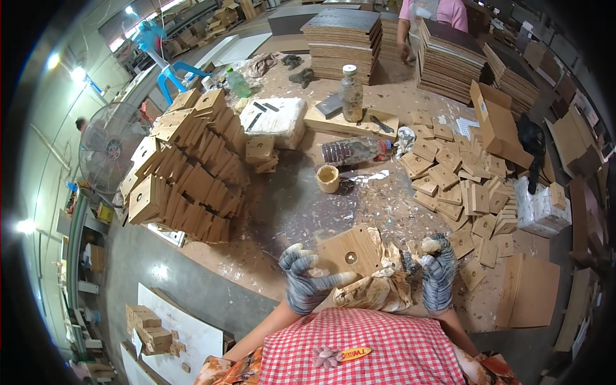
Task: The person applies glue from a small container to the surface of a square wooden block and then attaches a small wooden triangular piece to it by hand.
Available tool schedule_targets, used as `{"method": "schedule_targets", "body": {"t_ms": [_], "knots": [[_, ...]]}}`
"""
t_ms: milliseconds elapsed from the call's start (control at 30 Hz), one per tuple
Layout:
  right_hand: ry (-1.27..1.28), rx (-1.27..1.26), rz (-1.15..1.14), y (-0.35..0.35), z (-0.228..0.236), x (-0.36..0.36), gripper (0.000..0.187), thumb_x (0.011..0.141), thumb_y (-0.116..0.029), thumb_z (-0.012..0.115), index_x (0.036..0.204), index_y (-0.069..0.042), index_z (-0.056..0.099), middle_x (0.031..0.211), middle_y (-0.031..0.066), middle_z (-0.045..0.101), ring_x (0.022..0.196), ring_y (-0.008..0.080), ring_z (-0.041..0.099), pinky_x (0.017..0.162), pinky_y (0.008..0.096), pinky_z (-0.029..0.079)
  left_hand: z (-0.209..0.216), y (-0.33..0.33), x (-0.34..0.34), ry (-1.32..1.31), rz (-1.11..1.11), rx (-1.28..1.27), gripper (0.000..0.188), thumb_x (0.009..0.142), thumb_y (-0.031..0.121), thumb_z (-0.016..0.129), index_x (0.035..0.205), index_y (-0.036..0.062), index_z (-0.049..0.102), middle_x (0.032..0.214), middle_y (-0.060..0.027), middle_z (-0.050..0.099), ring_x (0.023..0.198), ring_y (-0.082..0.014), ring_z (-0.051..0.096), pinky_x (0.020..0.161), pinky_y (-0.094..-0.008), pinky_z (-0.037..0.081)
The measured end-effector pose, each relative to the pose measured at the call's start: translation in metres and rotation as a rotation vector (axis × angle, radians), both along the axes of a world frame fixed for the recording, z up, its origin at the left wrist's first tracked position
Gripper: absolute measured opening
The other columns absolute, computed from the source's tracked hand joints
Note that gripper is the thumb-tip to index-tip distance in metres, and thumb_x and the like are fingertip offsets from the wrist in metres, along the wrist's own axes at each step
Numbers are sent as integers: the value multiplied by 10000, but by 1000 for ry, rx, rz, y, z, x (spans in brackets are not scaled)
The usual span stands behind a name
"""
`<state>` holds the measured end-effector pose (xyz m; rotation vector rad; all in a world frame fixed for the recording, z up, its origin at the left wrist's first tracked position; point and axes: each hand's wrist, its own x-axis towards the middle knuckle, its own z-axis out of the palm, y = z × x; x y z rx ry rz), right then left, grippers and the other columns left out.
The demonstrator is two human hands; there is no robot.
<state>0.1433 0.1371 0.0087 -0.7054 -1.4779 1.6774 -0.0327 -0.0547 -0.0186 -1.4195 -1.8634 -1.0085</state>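
With gloved left hand [307, 280], holding a square wooden block [340, 247] by its near-left corner, at the near edge of the table [276, 215], beside a crumpled cloth [378, 292]. With gloved right hand [439, 276], curled near cloth; cannot tell whether gripping anything.

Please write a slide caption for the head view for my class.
Gloved left hand against a wooden block, right hand beside crumpled material, with stacked blocks to the left.

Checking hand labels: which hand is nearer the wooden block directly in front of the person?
Left. The left hand is at the wooden block's lower left edge; the right hand is apart, to its right, beyond the crumpled bundle.
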Motion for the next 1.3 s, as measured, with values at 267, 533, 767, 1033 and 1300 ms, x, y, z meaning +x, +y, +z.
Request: {"method": "schedule_targets", "body": {"t_ms": [267,533,767,1033,1300], "knots": [[-86,28,43,5,-3,-10,146,830,-113,629,955,-53,584,923,14,580,835,118,542,793,263,457,-7,3,-21,-280,-214,-121,420,663,191,823,1031,350,701,1155,-19,564,1006,-205,576,813,-343,497],[-20,-77,238,40,-50,-65,304,862,-253,637,1081,-42,619,1014,41,615,919,117,575,818,244,476,-57,-22,-37,-1754,-52,-112,262,848,170,706,1051,10,665,919,-31,676,834,-108,625,748,-251,526],[-192,327,335,57,-76,-183,205,848,-161,631,991,-22,679,953,94,671,904,187,620,859,300,474,-83,-25,-17,-2282,-29,387,263,810,216,738,963,31,632,765,-17,641,583,-139,590,533,-247,462],[-648,870,299,69,-91,-266,194,788,-192,617,936,-89,687,899,156,664,897,332,627,816,415,487,-67,-21,-16,-2302,-139,447,354,861,151,656,1152,-27,560,1085,-124,639,986,-255,625,902,-393,488],[-451,1077,40,113,-87,-215,501,837,-287,616,1270,-50,532,1221,205,568,1109,316,567,982,367,442,-54,-6,-17,-2239,-113,402,322,880,177,628,1136,-10,573,1067,-114,645,986,-221,634,887,-332,512]]}}
